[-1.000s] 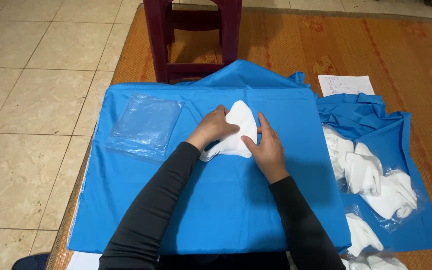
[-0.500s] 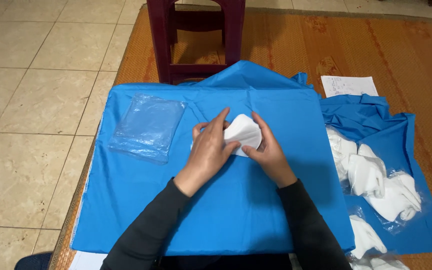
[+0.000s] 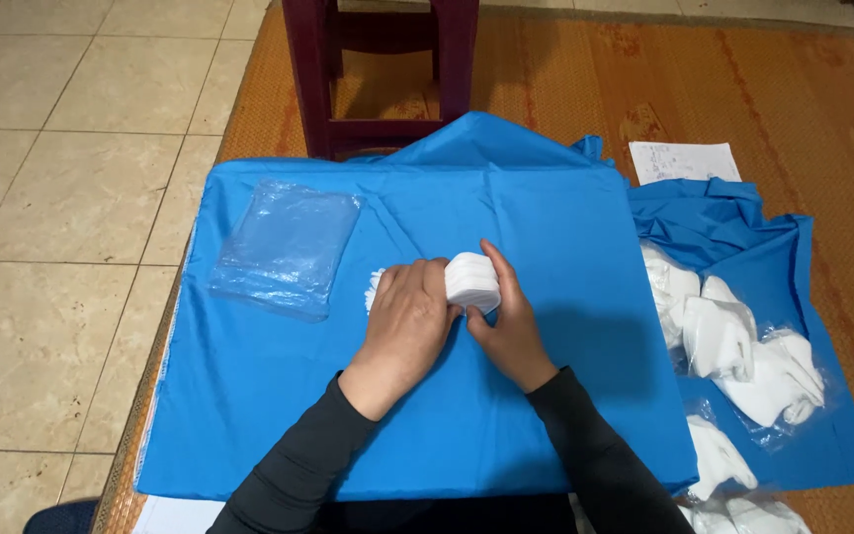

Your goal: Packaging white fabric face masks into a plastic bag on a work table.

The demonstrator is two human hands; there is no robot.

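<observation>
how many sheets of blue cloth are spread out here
2. One large blue cloth lies under both hands; a second, rumpled blue cloth lies to its right under the bagged white items. More could be hidden underneath.

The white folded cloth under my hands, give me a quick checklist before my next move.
1. Both hands on the white folded cloth: ok, left hand on top, right hand at its side.
2. Cloth lies on the blue fabric sheet: ok.
3. Folds even: cannot tell, left hand covers most.
4. Clear plastic bag within reach, apart from the cloth: ok.
5. Pile of bagged white cloths kept off to the right: ok.
</observation>
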